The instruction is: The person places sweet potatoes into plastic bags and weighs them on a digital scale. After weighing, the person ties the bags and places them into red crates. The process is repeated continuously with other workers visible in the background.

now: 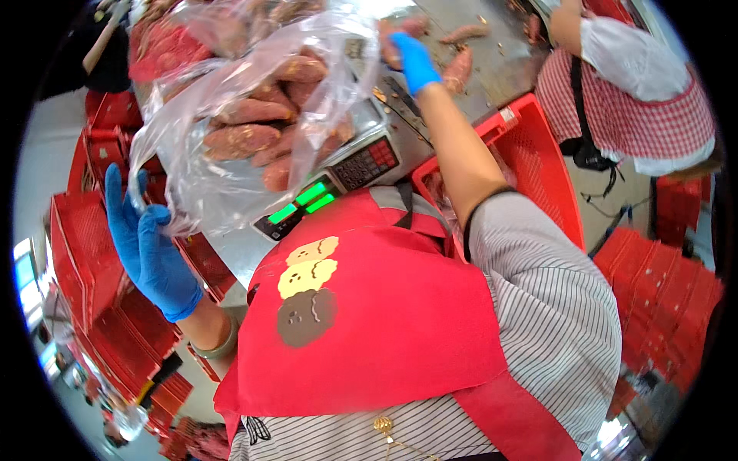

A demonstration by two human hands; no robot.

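Note:
My left hand (155,259), in a blue glove, has the edge of a clear plastic bag (190,190) between its thumb and fingers. Several reddish sweet potatoes (242,141) lie inside the bag, which rests on a digital scale (366,164) with lit green displays. Beyond the scale, my right hand (416,60), also gloved in blue, grips a sweet potato (390,46) over the metal table (501,63). My fingers partly cover that sweet potato. Close to this hand lies another loose sweet potato (458,70).
A red plastic crate (536,155) stands against the table under my right arm. Red crates (92,248) are stacked at left, and more crates (657,294) at right. A co-worker's checked apron (622,109) shows at upper right. Sweet potatoes in a red mesh bag (167,49) sit at upper left.

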